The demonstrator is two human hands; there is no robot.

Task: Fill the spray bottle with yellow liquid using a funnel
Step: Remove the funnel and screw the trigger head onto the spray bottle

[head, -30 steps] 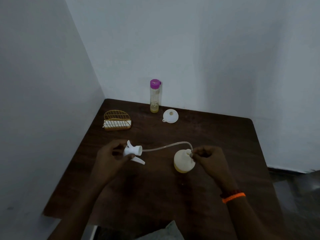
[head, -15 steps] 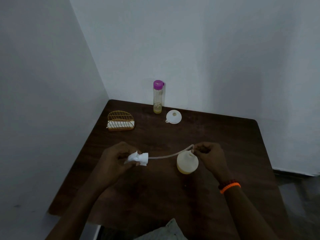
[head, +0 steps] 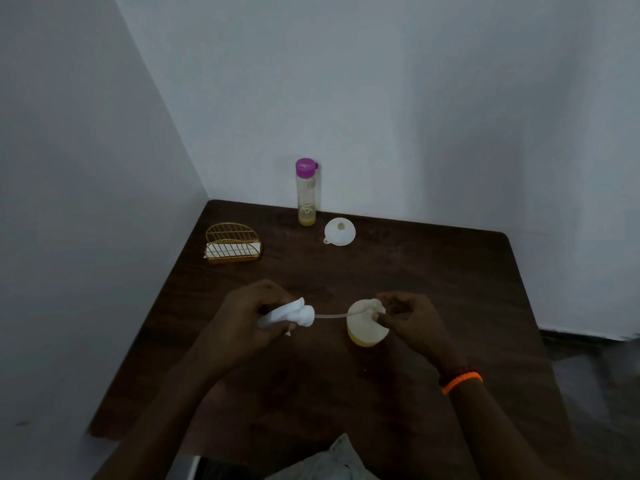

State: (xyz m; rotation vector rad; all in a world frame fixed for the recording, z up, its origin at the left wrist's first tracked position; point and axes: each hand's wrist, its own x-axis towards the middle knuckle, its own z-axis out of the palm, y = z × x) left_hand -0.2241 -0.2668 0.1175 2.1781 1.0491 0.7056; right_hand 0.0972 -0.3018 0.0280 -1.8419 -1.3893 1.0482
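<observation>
Dark wood table (head: pixel 433 271) in a wall corner; gold wire rack (head: pixel 232 243) at ten o'clock, maybe holding napkins.

White funnel (head: pixel 340 231), purple cap (head: pixel 306 167) (gold rack (head: pixel 232 243)).

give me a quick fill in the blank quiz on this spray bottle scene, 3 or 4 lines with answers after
1. The left hand grips the white ____ head.
2. The tall bottle by the wall has a ____ cap.
3. The white funnel lies on the table, to the ____ of the tall bottle.
4. The right hand pinches the thin tube at the ____ of the spray bottle.

Answers: spray; purple; right; mouth
</observation>
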